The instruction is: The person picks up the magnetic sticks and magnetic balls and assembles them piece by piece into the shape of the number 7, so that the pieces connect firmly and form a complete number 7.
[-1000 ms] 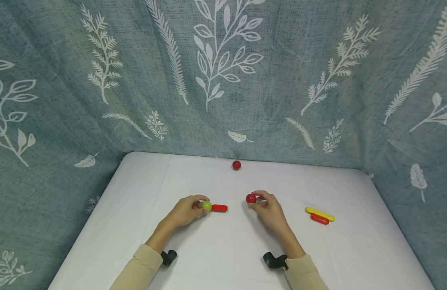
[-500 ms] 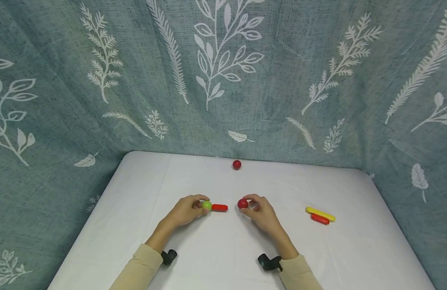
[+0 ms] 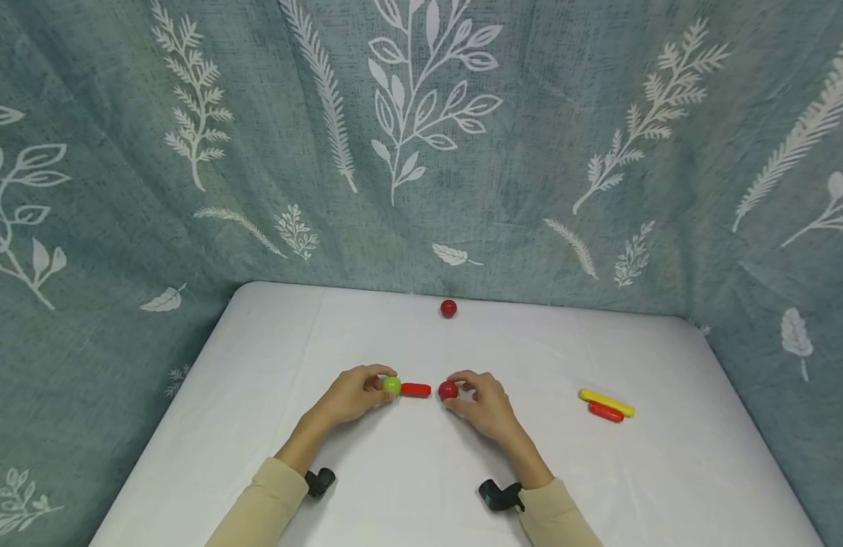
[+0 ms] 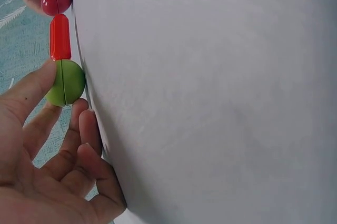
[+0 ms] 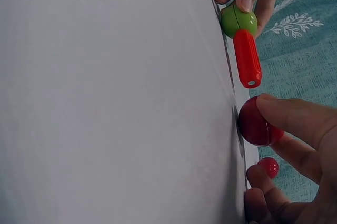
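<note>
Between thumb and fingers, my left hand (image 3: 356, 394) pinches a green ball (image 4: 66, 82). A short red rod (image 3: 416, 390) sticks out of the ball toward the right; its free end shows a small pale spot in the right wrist view. My right hand (image 3: 487, 406) pinches a dark red ball (image 5: 257, 122) with a seam round it. This red ball stands just off the rod's free end, with a narrow gap showing in the head and right wrist views. In the left wrist view the two look almost in contact.
Another red ball (image 3: 448, 308) lies near the far edge of the white table (image 3: 695, 471). To the right, a yellow rod (image 3: 606, 403) and a second red rod (image 3: 606, 412) lie side by side. A green leaf-patterned cloth (image 3: 517, 152) hangs behind the table.
My right hand has moved left with its red ball, closing most of the distance to the red rod's end. The left hand keeps holding the green ball in nearly the same place.
</note>
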`<action>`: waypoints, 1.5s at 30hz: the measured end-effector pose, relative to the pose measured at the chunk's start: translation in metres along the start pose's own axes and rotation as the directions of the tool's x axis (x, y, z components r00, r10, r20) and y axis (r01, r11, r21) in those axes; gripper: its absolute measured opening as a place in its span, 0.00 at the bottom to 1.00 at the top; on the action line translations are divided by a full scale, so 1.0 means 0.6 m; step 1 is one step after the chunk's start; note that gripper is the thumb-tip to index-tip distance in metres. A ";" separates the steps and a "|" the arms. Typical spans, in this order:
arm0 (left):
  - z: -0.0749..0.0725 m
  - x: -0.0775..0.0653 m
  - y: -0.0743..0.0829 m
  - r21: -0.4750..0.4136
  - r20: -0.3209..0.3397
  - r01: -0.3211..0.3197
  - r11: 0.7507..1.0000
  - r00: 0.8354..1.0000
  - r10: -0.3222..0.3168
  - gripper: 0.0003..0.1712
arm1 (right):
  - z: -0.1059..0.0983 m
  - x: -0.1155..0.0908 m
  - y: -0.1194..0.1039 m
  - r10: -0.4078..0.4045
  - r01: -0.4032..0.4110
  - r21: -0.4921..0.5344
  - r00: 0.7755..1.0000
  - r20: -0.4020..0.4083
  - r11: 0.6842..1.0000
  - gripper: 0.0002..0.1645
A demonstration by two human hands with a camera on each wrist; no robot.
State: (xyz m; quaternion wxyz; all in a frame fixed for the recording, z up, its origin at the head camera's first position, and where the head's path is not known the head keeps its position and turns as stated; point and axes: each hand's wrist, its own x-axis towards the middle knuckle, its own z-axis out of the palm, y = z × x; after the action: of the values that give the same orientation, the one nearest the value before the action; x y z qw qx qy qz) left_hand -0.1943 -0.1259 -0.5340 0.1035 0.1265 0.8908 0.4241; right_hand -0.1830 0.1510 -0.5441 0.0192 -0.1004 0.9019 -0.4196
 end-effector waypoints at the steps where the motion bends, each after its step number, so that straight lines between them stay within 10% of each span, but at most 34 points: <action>1: 0.000 0.000 0.000 -0.001 0.001 0.004 1.000 1.000 -0.004 0.19 | 0.001 0.000 0.000 -0.004 0.004 -0.007 1.000 0.002 1.000 0.19; 45: 0.000 0.002 0.001 0.004 0.005 0.004 1.000 1.000 -0.004 0.19 | 0.015 0.005 -0.008 0.009 -0.008 -0.023 1.000 0.008 1.000 0.19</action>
State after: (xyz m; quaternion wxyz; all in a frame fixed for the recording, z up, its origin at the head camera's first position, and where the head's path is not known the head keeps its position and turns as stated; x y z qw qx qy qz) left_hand -0.1953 -0.1252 -0.5338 0.1061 0.1261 0.8916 0.4218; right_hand -0.1838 0.1407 -0.5463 0.0234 -0.0984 0.9070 -0.4088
